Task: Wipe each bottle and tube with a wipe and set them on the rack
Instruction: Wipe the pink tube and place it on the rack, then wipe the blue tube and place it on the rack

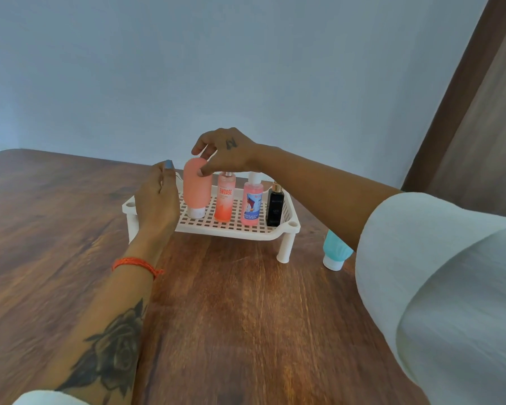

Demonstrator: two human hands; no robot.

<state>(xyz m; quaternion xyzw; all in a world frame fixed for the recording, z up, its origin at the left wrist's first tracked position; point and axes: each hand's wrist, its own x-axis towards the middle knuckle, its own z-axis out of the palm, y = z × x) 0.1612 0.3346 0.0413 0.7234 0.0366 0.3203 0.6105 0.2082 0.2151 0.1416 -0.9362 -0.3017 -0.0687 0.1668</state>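
Observation:
A white slatted rack (237, 226) on short legs stands on the wooden table (231, 317). A pink tube (196, 188) stands cap-down at the rack's left. My right hand (225, 153) pinches the tube's top with thumb and fingers. Beside it stand a peach spray bottle (225, 200), a pink pump bottle (252, 204) and a small black bottle (275, 207). My left hand (158, 197) hovers just left of the tube, fingers loosely curled and holding nothing. A teal tube (336, 251) stands cap-down on the table right of the rack, partly hidden by my right arm. No wipe is visible.
A pale blue wall rises behind the table. A brown curtain (485, 112) hangs at the right. My loose white sleeve (435, 287) covers the table's right front.

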